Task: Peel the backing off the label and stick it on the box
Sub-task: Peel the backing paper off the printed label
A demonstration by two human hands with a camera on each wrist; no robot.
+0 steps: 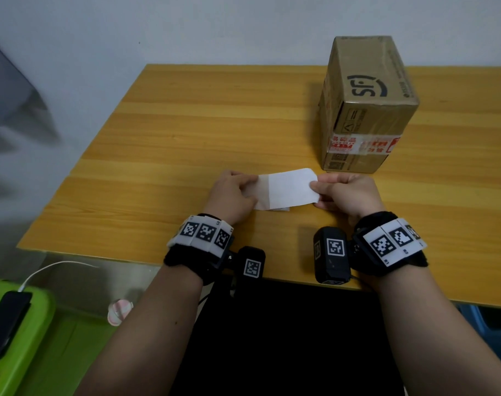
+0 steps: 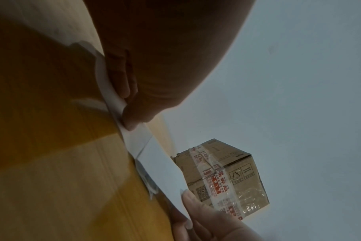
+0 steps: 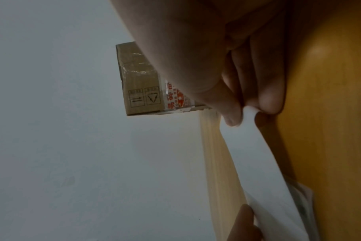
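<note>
A white label (image 1: pixel 289 187) is stretched between both hands just above the wooden table (image 1: pixel 186 132). My left hand (image 1: pixel 235 192) pinches the duller, translucent backing strip (image 1: pixel 263 192) at the label's left end. My right hand (image 1: pixel 343 192) pinches the label's right edge between thumb and fingers. In the left wrist view the backing (image 2: pixel 134 140) meets the white label (image 2: pixel 163 169) at a crease. The right wrist view shows the label (image 3: pixel 262 163) running down from my pinching fingertips (image 3: pixel 233 117). The brown cardboard box (image 1: pixel 369 104), bound with red-printed tape, stands upright just behind my right hand.
A pale wall rises behind the table. Left of the table on the floor is a green bin (image 1: pixel 20 332) with a dark phone (image 1: pixel 6 318) and white cable on it. A small pink object (image 1: pixel 119 310) lies on the floor nearby.
</note>
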